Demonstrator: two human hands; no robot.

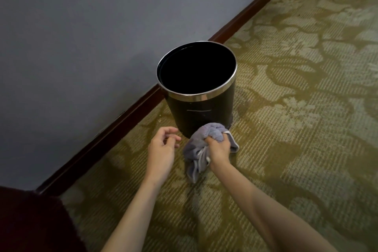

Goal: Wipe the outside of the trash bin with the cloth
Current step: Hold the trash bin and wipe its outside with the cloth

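A round black trash bin (199, 113) with a shiny metal rim stands upright on the carpet, close to the wall. Its inside looks dark. My right hand (219, 149) is shut on a bunched grey-lilac cloth (197, 146), which sits at the foot of the bin's near side and hangs down toward the carpet. My left hand (162, 149) hovers just left of the cloth and the bin's base, fingers loosely curled and apart, holding nothing and not touching the bin.
A grey-blue wall (81, 47) with a dark wooden baseboard (126, 116) runs diagonally behind the bin. Green patterned carpet (296, 108) spreads to the right and front. A dark red furniture edge (30, 221) fills the lower left corner.
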